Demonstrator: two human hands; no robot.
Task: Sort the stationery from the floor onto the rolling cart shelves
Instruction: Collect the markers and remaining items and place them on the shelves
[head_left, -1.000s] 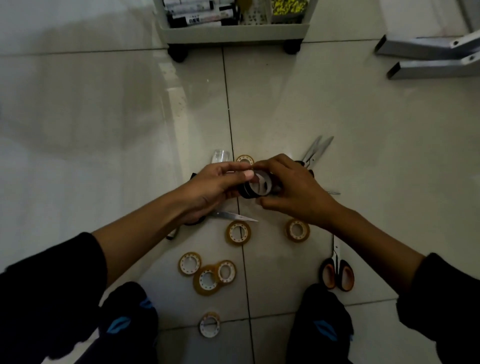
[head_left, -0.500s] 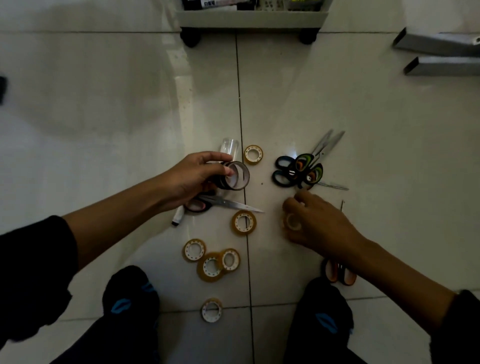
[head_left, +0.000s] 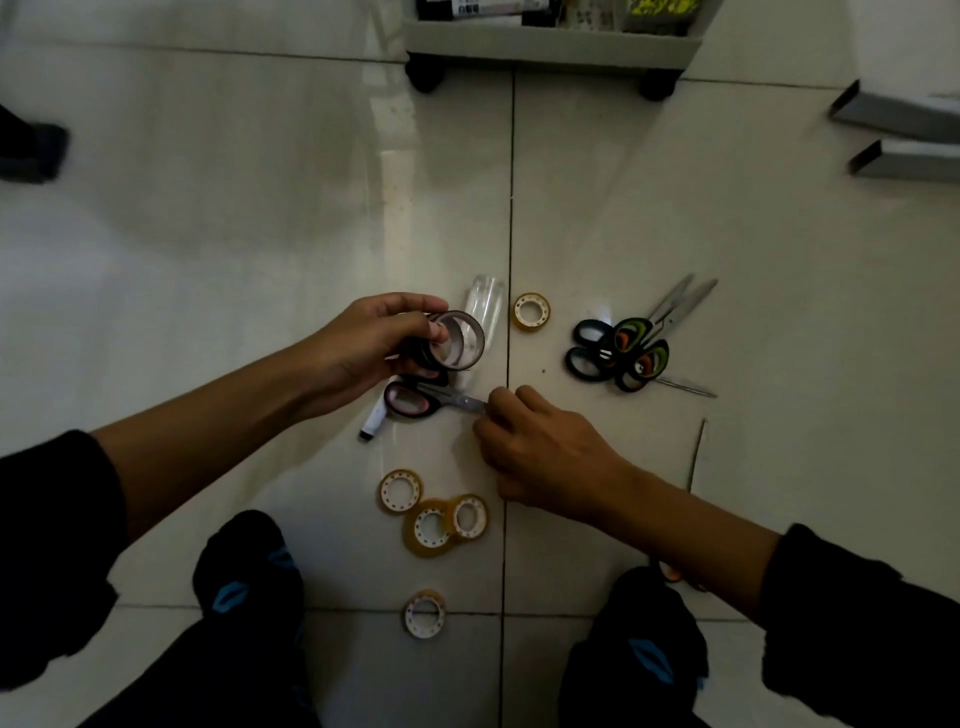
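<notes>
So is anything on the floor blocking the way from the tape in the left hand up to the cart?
Nothing visible does. The left hand holds the tape rolls, and the floor between them and the cart shows only bare tile.

Views: only one, a head-worn wide-angle camera; no second view shared its scene.
Position: it sat above the tiled floor (head_left: 234, 249), over the person's own knees, which filled the bottom edge.
Direction: it faced forward and steeply down, almost straight at the floor.
Nearness: close; the left hand (head_left: 363, 348) and right hand (head_left: 545, 452) lay near mid-frame, forearms entering from the lower corners.
Far limit: the rolling cart (head_left: 550, 44) was cut off by the top edge, only its lowest shelf and wheels showing.
Distortion: the tile joints spread outward toward the frame edges.
Light: dim, with a pale glare streak on the floor.
</notes>
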